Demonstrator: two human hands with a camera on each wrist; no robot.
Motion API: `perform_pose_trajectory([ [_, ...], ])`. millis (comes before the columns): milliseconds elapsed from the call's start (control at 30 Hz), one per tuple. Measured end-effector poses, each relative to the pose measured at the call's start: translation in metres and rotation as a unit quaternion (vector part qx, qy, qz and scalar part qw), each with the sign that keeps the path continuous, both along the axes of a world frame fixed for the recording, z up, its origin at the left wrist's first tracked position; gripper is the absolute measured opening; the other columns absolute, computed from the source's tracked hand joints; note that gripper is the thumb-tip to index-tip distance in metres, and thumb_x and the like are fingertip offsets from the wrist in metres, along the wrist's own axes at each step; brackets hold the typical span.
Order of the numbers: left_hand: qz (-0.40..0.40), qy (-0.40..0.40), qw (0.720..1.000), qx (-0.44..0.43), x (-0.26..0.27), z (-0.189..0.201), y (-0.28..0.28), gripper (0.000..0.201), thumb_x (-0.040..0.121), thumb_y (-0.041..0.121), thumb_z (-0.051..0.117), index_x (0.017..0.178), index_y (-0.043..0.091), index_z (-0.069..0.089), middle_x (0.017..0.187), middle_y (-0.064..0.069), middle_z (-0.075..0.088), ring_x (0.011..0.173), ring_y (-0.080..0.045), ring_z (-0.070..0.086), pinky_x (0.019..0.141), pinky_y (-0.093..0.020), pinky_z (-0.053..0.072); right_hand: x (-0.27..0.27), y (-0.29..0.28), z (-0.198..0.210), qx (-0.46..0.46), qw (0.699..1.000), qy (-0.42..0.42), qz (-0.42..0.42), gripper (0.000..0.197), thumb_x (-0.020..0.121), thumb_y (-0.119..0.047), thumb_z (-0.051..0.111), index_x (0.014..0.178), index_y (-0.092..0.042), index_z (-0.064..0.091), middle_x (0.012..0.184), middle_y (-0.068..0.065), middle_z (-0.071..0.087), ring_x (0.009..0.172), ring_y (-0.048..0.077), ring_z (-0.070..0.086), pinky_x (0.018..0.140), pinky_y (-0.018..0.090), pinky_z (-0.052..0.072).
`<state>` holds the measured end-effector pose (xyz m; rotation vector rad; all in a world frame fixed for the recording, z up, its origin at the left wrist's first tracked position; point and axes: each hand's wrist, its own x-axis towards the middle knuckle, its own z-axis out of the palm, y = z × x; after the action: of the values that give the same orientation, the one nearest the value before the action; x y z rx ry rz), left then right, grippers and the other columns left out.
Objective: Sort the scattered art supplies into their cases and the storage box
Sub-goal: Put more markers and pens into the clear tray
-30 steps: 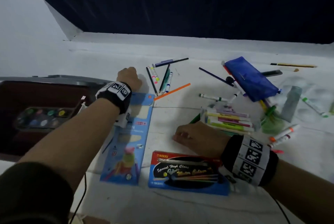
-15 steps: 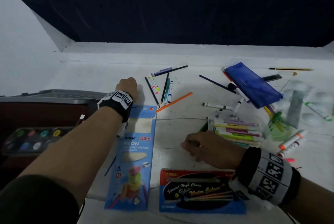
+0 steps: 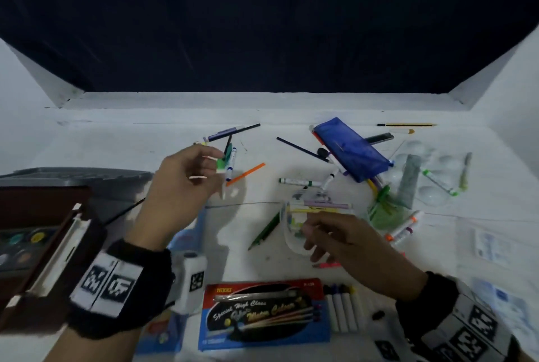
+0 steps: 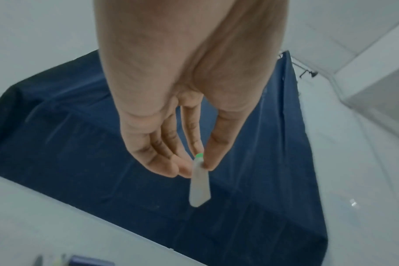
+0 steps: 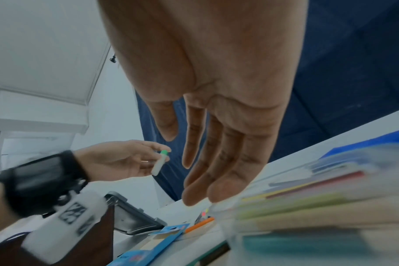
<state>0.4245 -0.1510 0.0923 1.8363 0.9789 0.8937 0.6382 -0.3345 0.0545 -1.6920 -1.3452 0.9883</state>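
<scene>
My left hand is raised above the table and pinches a small white paint tube with a green cap between thumb and fingertips. The left wrist view shows the tube hanging from the fingers; the tube also shows in the right wrist view. My right hand hovers with relaxed, straight fingers and holds nothing, just in front of a clear case of markers. The dark storage box with a paint palette stands at the left.
A red-and-blue water colour box with white tubes beside it lies near me. A blue pencil box lies partly under my left arm. A blue pouch, loose pens, markers and a green pencil are scattered further back.
Both hands have lifted off the table. The left hand, a fist by the pencil box before, now pinches the small tube in the air. The right hand has opened and risen.
</scene>
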Motion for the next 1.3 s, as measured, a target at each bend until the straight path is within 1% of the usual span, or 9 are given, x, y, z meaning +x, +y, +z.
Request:
perform_pose_trajectory([
  [67,-0.045,-0.043,0.997,-0.046,0.005,0.0,-0.032,0.026,0.082,-0.012,0.071,0.098,0.009,0.07,0.076,-0.008,0.058,0.07,-0.016,0.053,0.067,-0.019,0.05,0.016,-0.016,-0.003,-0.001,1.0,-0.016,-0.008,0.017,0.098,-0.029,0.056,0.094,-0.017,0.067,0.086,0.001,0.071,0.074,0.016,0.071,0.064,0.02,0.052],
  [167,-0.071,-0.064,0.991,-0.089,0.014,-0.007,-0.072,0.026,0.079,-0.005,0.077,0.092,0.017,0.072,0.074,0.001,0.06,0.066,-0.013,0.053,0.074,-0.022,0.05,0.038,-0.04,-0.01,-0.014,0.999,-0.039,-0.033,0.014,0.098,-0.022,0.057,0.091,-0.016,0.067,0.084,0.003,0.071,0.07,0.015,0.07,0.059,0.015,0.048],
  [333,-0.093,-0.035,0.987,-0.124,0.043,-0.03,-0.125,0.021,0.076,0.004,0.082,0.09,0.017,0.073,0.075,-0.008,0.071,0.067,-0.01,0.062,0.073,-0.02,0.054,0.061,-0.079,-0.029,-0.036,0.988,-0.15,-0.031,0.007,0.096,-0.027,0.059,0.091,-0.027,0.065,0.083,-0.007,0.068,0.068,0.006,0.065,0.063,0.013,0.047],
  [400,-0.115,0.002,0.985,-0.125,0.057,-0.043,-0.142,0.02,0.077,0.007,0.083,0.091,0.018,0.074,0.075,-0.004,0.072,0.068,-0.008,0.065,0.074,-0.021,0.053,0.069,-0.092,-0.038,-0.041,0.98,-0.195,-0.013,0.006,0.092,-0.03,0.064,0.098,-0.03,0.064,0.088,-0.01,0.065,0.074,0.007,0.062,0.068,0.014,0.046],
  [567,-0.164,0.082,0.974,-0.134,0.085,-0.07,-0.165,0.018,0.078,0.019,0.085,0.093,0.022,0.074,0.081,-0.007,0.074,0.073,-0.026,0.071,0.075,-0.046,0.061,0.076,-0.104,-0.052,-0.068,0.957,-0.272,0.069,0.039,0.081,-0.034,0.072,0.118,-0.031,0.057,0.108,-0.008,0.054,0.086,0.004,0.046,0.084,0.024,0.044],
  [733,-0.154,0.146,0.974,-0.079,0.106,-0.078,-0.172,0.018,0.077,0.013,0.085,0.088,0.021,0.074,0.08,0.0,0.073,0.075,-0.015,0.07,0.075,-0.045,0.06,0.076,-0.102,-0.046,-0.088,0.948,-0.29,0.098,0.048,0.08,-0.025,0.073,0.124,-0.026,0.056,0.116,-0.005,0.052,0.09,0.007,0.042,0.08,0.022,0.037],
  [833,-0.168,0.187,0.968,-0.031,0.114,-0.08,-0.172,0.019,0.078,0.013,0.084,0.086,0.025,0.072,0.083,0.006,0.072,0.076,-0.01,0.069,0.078,-0.037,0.059,0.079,-0.101,-0.049,-0.093,0.947,-0.289,0.104,0.05,0.075,-0.022,0.076,0.121,-0.025,0.057,0.112,-0.006,0.051,0.09,0.007,0.042,0.079,0.023,0.038],
  [1067,-0.228,0.351,0.905,0.082,0.122,-0.086,-0.169,0.028,0.087,0.032,0.076,0.114,0.027,0.073,0.103,0.011,0.06,0.087,-0.005,0.058,0.08,-0.019,0.049,0.079,-0.095,-0.05,-0.106,0.939,-0.307,0.111,0.049,0.074,-0.023,0.077,0.119,-0.024,0.058,0.109,-0.007,0.047,0.093,0.01,0.044,0.081,0.026,0.043],
  [1300,-0.262,0.376,0.88,0.124,0.117,-0.086,-0.161,0.042,0.089,0.037,0.072,0.13,0.036,0.062,0.111,0.009,0.062,0.098,-0.01,0.059,0.088,-0.029,0.05,0.076,-0.097,-0.048,-0.094,0.938,-0.32,0.091,0.045,0.077,-0.033,0.073,0.118,-0.031,0.055,0.115,-0.009,0.051,0.106,0.014,0.047,0.087,0.031,0.041],
])
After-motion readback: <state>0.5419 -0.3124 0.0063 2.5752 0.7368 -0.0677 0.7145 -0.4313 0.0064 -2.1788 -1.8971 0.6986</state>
